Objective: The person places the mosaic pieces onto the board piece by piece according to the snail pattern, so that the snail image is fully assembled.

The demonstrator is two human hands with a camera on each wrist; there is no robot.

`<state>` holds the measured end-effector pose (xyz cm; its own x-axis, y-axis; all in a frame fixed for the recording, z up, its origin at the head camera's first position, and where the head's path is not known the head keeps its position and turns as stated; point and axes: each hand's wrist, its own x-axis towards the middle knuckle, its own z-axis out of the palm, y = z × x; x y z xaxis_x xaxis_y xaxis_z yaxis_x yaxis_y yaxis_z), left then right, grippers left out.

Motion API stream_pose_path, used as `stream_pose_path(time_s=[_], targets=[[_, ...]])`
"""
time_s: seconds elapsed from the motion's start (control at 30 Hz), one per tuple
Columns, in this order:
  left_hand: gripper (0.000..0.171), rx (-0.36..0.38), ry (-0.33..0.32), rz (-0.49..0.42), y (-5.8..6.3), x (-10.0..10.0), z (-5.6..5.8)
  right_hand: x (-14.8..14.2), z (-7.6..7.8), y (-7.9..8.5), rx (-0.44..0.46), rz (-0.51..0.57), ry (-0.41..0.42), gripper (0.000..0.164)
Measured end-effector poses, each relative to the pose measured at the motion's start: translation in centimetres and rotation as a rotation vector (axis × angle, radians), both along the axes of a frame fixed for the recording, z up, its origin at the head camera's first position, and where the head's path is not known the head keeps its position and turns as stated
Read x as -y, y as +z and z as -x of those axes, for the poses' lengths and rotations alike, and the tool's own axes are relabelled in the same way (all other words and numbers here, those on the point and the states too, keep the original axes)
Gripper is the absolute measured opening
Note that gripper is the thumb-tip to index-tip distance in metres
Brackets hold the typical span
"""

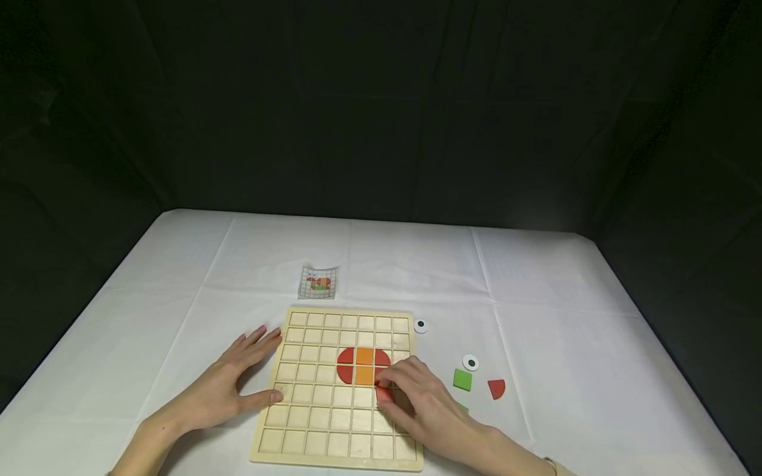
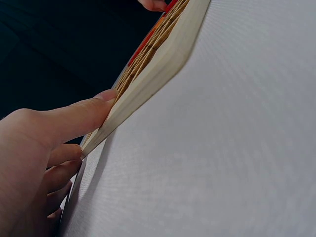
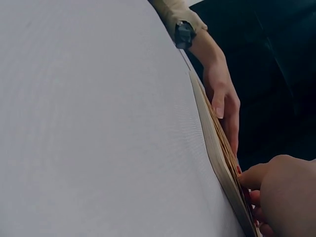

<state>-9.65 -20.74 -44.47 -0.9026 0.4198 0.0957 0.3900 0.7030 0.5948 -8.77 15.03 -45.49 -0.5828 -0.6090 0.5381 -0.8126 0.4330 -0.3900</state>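
A pale wooden grid board (image 1: 318,418) lies on the white-covered table. On it, red quarter-circle pieces (image 1: 345,374) flank two orange squares (image 1: 364,375). My right hand (image 1: 433,404) reaches over the board's right side, pinching a red piece (image 1: 383,395) between thumb and fingers just below the orange squares. That piece's outline is partly covered by the fingers. My left hand (image 1: 217,390) rests at the board's left edge, fingers extended and spread. In the left wrist view, its thumb (image 2: 89,116) lies on the frame while the other fingers are lower, along the board's side.
A small printed pattern card (image 1: 318,283) lies beyond the board. Right of the board are a white eye disc (image 1: 421,326), another eye disc (image 1: 470,362), a green square (image 1: 462,379) and a red quarter-circle (image 1: 497,389). Another green piece (image 1: 463,408) peeks out behind my right hand.
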Motion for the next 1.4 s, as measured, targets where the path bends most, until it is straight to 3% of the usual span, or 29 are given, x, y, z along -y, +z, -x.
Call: stream_pose_path(time_s=[0.9, 1.17, 1.4], targets=[[0.09, 0.059, 0.006, -0.006, 0.0, 0.0, 0.1, 0.1, -0.1, -0.2, 0.005, 0.056, -0.018, 0.02], [0.088, 0.066, 0.016, -0.016, 0.3, -0.1, -0.1, -1.7, -0.1, 0.0, 0.056, 0.077, -0.093, 0.024], [0.088, 0.053, 0.021, -0.011, 0.4, 0.0, -0.1, -4.5, 0.1, -0.2, 0.034, 0.099, -0.205, 0.033]])
